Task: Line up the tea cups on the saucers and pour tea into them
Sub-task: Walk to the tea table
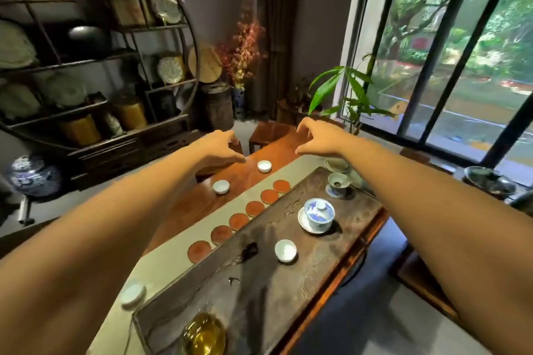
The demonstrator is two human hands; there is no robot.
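Several round red saucers [254, 208] lie in a diagonal row on a grey runner [170, 262], all bare. Small white tea cups stand scattered: one [264, 166] and another [221, 186] on the wooden table beyond the row, one [285, 250] on the dark tea tray [357, 210], one [132, 294] on the runner at the near left. A glass pitcher of golden tea [204, 336] sits at the tray's near end. My left hand [222, 147] reaches out just left of the far cup, fingers apart and holding nothing. My right hand [315, 138] hovers beyond it, also open.
A blue-and-white lidded gaiwan on its saucer [318, 215] stands on the tray, with a strainer cup [338, 181] behind it. A potted plant [350, 95] is at the table's far right, dark dishes [490, 183] at the right edge. A round shelf [95, 60] fills the left wall.
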